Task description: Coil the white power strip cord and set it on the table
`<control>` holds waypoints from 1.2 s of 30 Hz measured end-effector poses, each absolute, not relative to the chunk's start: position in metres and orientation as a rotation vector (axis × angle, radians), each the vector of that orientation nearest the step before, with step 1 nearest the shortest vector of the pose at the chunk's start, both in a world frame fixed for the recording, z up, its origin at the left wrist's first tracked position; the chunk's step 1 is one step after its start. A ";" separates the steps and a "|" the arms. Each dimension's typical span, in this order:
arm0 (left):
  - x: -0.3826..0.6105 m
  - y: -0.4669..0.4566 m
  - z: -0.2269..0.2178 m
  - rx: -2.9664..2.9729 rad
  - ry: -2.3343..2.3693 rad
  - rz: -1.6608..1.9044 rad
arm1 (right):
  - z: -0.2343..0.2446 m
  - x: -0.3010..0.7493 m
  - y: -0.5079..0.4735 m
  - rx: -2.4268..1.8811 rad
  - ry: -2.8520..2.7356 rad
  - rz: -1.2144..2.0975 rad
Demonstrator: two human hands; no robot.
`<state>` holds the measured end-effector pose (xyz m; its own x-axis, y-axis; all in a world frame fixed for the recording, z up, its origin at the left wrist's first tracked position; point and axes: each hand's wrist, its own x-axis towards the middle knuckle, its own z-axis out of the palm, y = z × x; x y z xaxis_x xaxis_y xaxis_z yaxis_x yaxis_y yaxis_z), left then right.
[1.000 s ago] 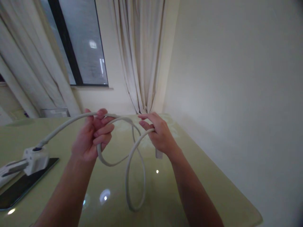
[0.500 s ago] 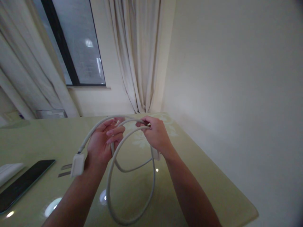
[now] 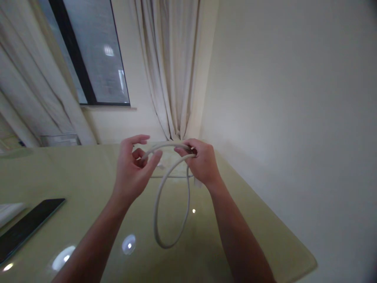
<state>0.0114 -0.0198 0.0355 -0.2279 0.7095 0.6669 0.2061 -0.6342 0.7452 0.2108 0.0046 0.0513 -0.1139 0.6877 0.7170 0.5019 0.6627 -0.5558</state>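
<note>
I hold a thick white cable [image 3: 157, 208] coiled into a loop above a glossy pale green table [image 3: 88, 173]. My right hand [image 3: 203, 163] is closed round the top of the coil, where the strands meet. My left hand [image 3: 132, 173] is beside it, thumb and fingers pinching a strand of the same cable near the top. The loop hangs down between my forearms. A short white end piece [image 3: 198, 182] shows just below my right hand. The cable's plug is hidden behind my left hand.
A dark phone [image 3: 28, 226] lies flat near the table's left edge, with a white object [image 3: 8, 212] beside it. Cream curtains [image 3: 169, 70] and a window [image 3: 94, 51] stand behind the table. A plain wall [image 3: 294, 118] runs along the right side.
The white plug that lay on the phone was drawn in towards my left hand and has gone out of sight. The loose strands have been gathered into one tighter loop.
</note>
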 end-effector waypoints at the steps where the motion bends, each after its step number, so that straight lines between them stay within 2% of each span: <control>1: 0.005 -0.015 0.035 1.800 1.226 1.910 | 0.052 0.209 0.002 -0.936 -1.800 0.190; 4: -0.010 -0.005 0.034 2.043 1.404 1.667 | 0.053 0.206 -0.004 -0.864 -1.938 0.131; 8: -0.017 -0.007 0.038 1.904 1.268 1.399 | 0.055 0.208 -0.007 -0.816 -1.955 0.051; 14: -0.022 -0.007 0.045 0.956 0.820 1.426 | 0.056 0.214 -0.001 -0.767 -1.650 0.012; 20: -0.048 0.006 0.047 0.639 0.683 1.595 | 0.057 0.238 0.017 -0.829 -1.138 0.207; 23: -0.058 0.009 0.045 0.715 0.788 1.675 | 0.059 0.250 0.022 -0.809 -0.954 0.299; 27: -0.059 0.010 0.039 1.030 1.166 1.747 | 0.060 0.250 0.020 -0.749 -0.884 0.412; 32: -0.054 0.006 0.036 1.587 1.408 1.428 | 0.060 0.241 0.017 -0.694 -0.855 0.525; 36: -0.054 0.000 0.037 1.778 1.555 1.342 | 0.059 0.237 0.018 -0.570 -0.827 0.605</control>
